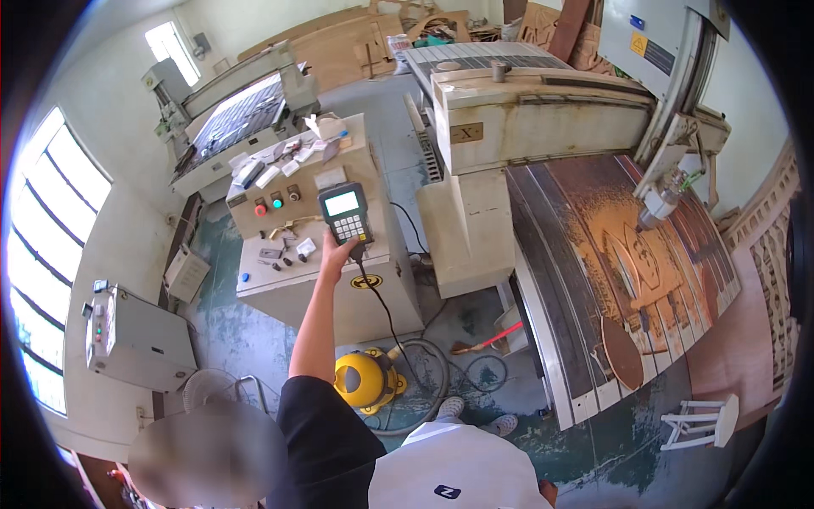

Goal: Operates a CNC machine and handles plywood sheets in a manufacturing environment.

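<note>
My left hand (337, 252) is closed round the lower end of a handheld controller (346, 214), a dark pendant with a lit screen and light keys. Its black cable (379, 297) hangs down from it toward the floor. Behind the controller stands a beige control cabinet (326, 301), with a red button (260, 209) and a green button (277, 203) on its sloped panel. Only a small part of my right hand (549, 492) shows at the lower edge beside my white shirt; its fingers are hidden.
On the right, a CNC router bed (577, 373) carries a carved wooden panel (640, 254) covered in sawdust under the spindle (664, 202). A yellow vacuum cleaner (365, 380) with a grey hose, a red-handled brush (492, 338) and a white stool (704, 422) stand around.
</note>
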Tool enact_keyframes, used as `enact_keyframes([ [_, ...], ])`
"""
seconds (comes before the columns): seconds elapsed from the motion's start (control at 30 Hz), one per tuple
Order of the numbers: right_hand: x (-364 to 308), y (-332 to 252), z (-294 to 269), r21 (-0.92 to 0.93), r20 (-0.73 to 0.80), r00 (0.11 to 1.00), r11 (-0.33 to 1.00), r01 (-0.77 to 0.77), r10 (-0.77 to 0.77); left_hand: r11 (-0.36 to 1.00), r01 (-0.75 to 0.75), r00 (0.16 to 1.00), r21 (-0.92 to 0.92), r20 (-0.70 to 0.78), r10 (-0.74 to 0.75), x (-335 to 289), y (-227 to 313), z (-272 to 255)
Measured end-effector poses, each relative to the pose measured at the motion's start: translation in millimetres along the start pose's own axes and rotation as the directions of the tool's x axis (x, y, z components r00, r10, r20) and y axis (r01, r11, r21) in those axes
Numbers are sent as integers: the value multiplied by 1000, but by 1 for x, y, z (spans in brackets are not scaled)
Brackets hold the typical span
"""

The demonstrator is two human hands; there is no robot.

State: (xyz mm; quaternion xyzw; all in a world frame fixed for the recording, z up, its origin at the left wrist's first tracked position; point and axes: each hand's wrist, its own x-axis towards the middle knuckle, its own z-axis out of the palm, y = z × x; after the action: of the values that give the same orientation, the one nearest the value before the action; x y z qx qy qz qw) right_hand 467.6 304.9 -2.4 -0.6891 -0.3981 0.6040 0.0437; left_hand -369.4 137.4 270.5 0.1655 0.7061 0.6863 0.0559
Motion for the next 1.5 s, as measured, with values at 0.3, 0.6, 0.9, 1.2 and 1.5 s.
enact_keyframes([
  [0.3, -9, -8, 4, 8, 11, 1000, 1000, 1, -1, 998, 16, 991, -61, -133, -24, -1, 6, 6],
  [0.6, -28, -9, 9, 36, 12, 1000, 999, -12, 12, 1000, 13, 994, 0, -113, -13, 1, 2, 1],
  [0.9, -36, -1, 14, 75, 6, 1000, 997, -28, 28, 971, -62, 986, 231, -134, 95, -7, 12, 9],
  [1.2, -48, 5, 16, 112, -5, 999, 993, -45, 46, 991, -53, 995, -123, 75, 63, 0, -10, -24],
  [1.5, -52, 16, 23, 155, -10, 998, 986, -61, 64, 980, 18, 980, -200, 196, 22, -4, -4, -35],
])
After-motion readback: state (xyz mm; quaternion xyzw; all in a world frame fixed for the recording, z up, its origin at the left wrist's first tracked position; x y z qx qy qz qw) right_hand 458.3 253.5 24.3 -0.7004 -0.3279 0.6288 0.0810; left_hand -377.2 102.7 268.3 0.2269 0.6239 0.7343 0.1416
